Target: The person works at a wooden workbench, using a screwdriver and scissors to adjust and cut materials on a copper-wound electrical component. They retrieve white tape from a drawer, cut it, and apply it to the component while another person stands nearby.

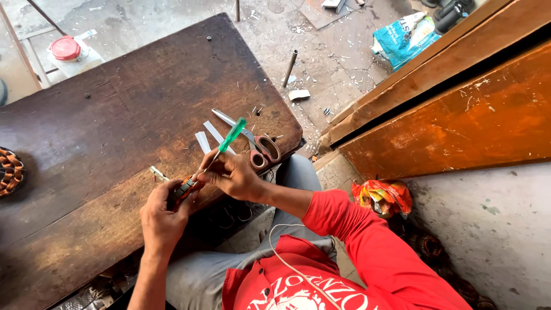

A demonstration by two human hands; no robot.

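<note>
At the near edge of the dark wooden table [103,115], the left hand [162,215] was clenched around one small orange-handled tool [185,188]. The right hand [232,174] pinched one green-handled screwdriver [227,142], its tip meeting that tool. Just beyond lay one pair of scissors [252,140] and two white strips [209,138]. One copper-wound coil [8,171] sat at the far left edge.

scissors [259,148] on table [115,115] | 2 white strips [208,138] | red-lidded jar [70,53] | blue bag [402,39]
</note>
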